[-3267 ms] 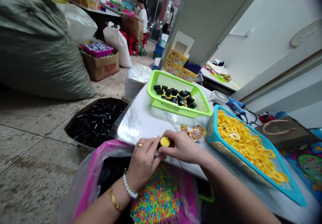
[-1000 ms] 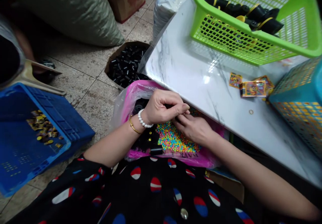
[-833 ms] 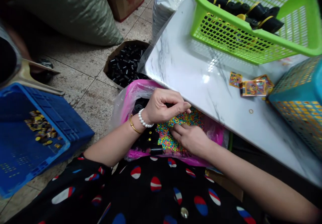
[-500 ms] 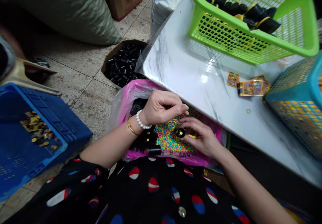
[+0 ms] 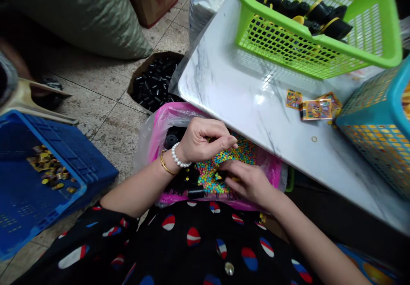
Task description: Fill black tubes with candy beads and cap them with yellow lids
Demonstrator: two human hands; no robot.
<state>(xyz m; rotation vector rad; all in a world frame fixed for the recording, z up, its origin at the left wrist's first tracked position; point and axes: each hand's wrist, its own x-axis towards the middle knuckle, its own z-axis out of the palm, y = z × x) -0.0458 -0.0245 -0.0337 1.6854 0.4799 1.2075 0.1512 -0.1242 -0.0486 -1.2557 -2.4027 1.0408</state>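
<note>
A pink tub (image 5: 156, 136) lined with clear plastic sits at my lap, holding small multicoloured balls (image 5: 247, 150) and several black plastic pieces (image 5: 196, 191). My right hand (image 5: 249, 181) grips a small black cup (image 5: 221, 175), its mouth down among the balls and partly covered by my fingers. Some coloured balls show at the cup's opening. Over the tub's middle, my left hand (image 5: 209, 139) is closed, thumb against curled fingers; whatever lies inside is hidden. A black ring-like piece (image 5: 171, 141) rests by my left wrist.
A marble-patterned table (image 5: 224, 93) borders the tub, bearing a green basket (image 5: 288, 56) of black-and-yellow pieces, a blue basket (image 5: 368, 118) and small printed packets (image 5: 316, 109). At left stands a blue crate (image 5: 92, 161). A carton of black tubes (image 5: 153, 80) is on the floor.
My right hand has lowered the black cup into the coloured balls and tipped it. My left hand stays closed in nearly the same place. The view has shifted slightly.
</note>
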